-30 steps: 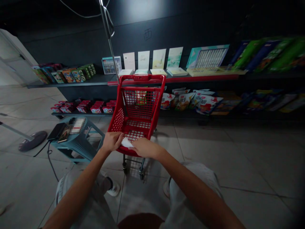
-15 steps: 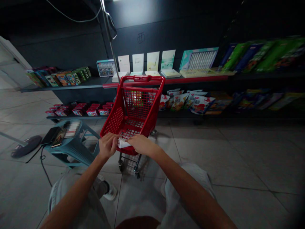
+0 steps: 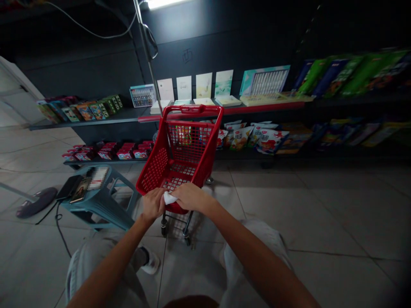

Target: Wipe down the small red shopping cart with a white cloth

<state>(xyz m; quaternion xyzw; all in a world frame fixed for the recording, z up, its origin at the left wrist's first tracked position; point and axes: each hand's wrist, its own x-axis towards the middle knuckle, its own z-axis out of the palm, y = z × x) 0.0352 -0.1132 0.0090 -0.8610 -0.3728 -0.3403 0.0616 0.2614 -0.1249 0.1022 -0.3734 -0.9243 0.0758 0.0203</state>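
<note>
A small red plastic shopping cart [image 3: 183, 149] stands on the tiled floor right in front of me, its basket looking empty. My left hand [image 3: 153, 204] and my right hand [image 3: 190, 196] rest together on the cart's near rim. Between them sits a small white folded cloth or paper [image 3: 169, 198], pinched by fingers of both hands. My forearms reach forward over my knees in light trousers.
A teal plastic stool [image 3: 99, 194] with a phone and cards on it stands left of the cart. A fan base [image 3: 34, 202] and cable lie farther left. Dark shelves [image 3: 224, 107] with cards, boxes and snack packets run behind the cart. A metal pole [image 3: 148, 55] rises by it.
My hands have stayed on the cart's near rim with the white piece between them. The view has shifted slightly, and the cart sits a bit nearer and lower left.
</note>
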